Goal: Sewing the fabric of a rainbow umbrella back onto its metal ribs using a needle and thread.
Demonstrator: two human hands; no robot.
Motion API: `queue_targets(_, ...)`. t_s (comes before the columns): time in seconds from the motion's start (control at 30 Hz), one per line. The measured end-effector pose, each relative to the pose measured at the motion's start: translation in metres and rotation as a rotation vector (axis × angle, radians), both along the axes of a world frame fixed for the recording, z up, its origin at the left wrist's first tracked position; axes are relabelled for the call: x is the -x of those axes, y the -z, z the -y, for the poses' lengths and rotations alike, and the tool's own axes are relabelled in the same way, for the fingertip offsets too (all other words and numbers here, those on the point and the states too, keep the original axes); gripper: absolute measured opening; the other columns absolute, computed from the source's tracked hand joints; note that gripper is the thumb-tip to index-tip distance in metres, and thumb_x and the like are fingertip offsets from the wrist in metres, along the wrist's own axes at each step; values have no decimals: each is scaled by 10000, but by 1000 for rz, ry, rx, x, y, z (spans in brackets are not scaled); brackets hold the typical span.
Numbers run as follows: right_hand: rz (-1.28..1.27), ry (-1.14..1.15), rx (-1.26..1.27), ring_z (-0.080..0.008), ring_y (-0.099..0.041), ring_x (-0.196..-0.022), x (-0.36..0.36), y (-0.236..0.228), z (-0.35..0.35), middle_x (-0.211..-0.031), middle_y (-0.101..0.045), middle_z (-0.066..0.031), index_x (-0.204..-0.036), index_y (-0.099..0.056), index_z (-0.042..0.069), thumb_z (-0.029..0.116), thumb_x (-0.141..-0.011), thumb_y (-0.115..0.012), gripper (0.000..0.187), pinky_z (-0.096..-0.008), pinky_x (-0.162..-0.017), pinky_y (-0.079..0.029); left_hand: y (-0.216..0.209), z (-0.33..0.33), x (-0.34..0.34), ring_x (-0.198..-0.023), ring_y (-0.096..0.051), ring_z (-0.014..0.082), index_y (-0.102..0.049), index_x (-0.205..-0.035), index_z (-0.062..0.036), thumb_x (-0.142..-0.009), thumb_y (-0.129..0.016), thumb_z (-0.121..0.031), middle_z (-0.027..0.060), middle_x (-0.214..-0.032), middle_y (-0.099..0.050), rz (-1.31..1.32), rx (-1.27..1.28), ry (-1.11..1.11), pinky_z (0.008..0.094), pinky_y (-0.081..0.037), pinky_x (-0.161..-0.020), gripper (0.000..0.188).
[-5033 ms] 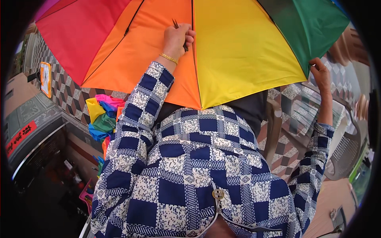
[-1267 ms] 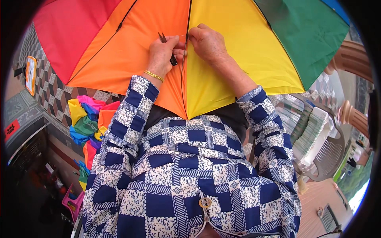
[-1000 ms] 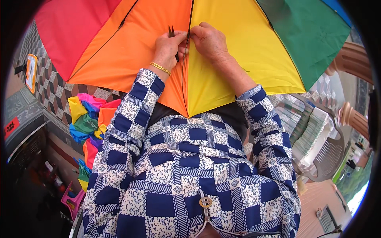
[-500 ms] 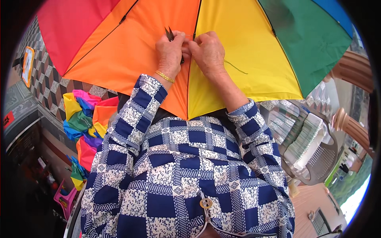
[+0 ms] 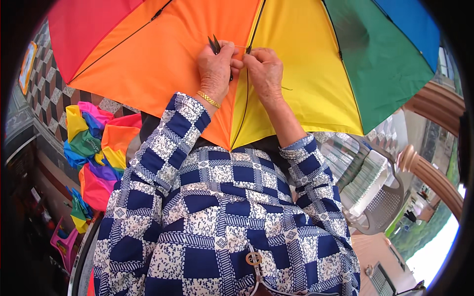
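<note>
An open umbrella canopy (image 5: 148, 64) with rainbow panels spreads over my lap, its inner side with thin black ribs facing me. My left hand (image 5: 213, 66) is closed around small black thread snips (image 5: 214, 45), blades pointing up and away. Its thumb and forefinger also pinch one end of a fine pale thread (image 5: 240, 47) stretched across to the rib. My right hand (image 5: 266, 74) pinches a black rib (image 5: 248, 51) at its joint, beside the seam between orange and yellow. Past this hand, a short green thread end (image 5: 287, 89) shows against the yellow panel.
Folded rainbow umbrella fabric (image 5: 106, 143) is heaped at my left, above a pink plastic basket (image 5: 66, 244). At my right, a grey plastic chair (image 5: 387, 207) holds a white box (image 5: 368, 180) packed with thin rods. Pinkish columns (image 5: 434, 106) stand beyond.
My hands have drawn slightly apart, and the thread between them shows more plainly. The rib now bows rightward, away from the seam. Less of the green thread end shows.
</note>
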State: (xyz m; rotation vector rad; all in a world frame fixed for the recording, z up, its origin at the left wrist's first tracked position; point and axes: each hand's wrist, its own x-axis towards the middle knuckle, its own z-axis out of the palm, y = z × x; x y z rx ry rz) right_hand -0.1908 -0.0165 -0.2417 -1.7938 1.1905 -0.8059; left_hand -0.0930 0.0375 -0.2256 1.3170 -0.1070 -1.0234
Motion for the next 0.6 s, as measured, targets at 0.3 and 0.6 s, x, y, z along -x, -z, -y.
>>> queue_targets(0.3,40,-2,-110,-243,-567,-789,-5,-4,1,-791,-591,-125,-671,-618,-11,131,-681,-606,143,-335,-735,-459,4,1,-2,-543,-590,123,-541,-875,-11,-856,-540,-115,54,-736,-592,43,-15,-20,241,-455,-465,106)
queue_targets(0.6,51,9,-162,-241,-575,-810,-6,-3,0,-853,-592,-126,-695,-624,-15,126,-684,-612,142,-324,-752,-462,7,1,-2,-563,-607,133,-542,-859,-8,-859,-546,-114,54,-734,-590,53,-13,-24,244,-467,-474,106)
